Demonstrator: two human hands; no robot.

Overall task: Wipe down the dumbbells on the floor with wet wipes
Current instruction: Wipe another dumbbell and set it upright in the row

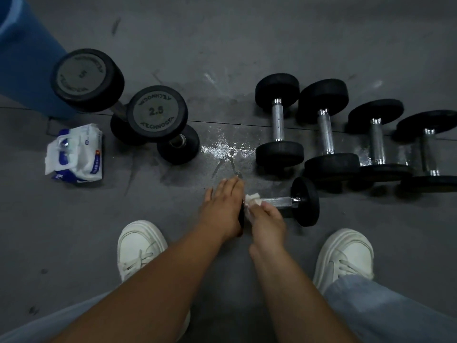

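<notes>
Two arms (173, 280) reach down: left grip (222, 206) released, flat on dumbbell (305, 201), right grip (267, 224) pinching wipe (251, 198) on handle (278, 202)

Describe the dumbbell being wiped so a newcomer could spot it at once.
Find the row of four dumbbells on the right of the floor. In front of it, nearer the white shoes, lies one dumbbell. It alone lies crosswise, with a wipe on its handle.
</notes>
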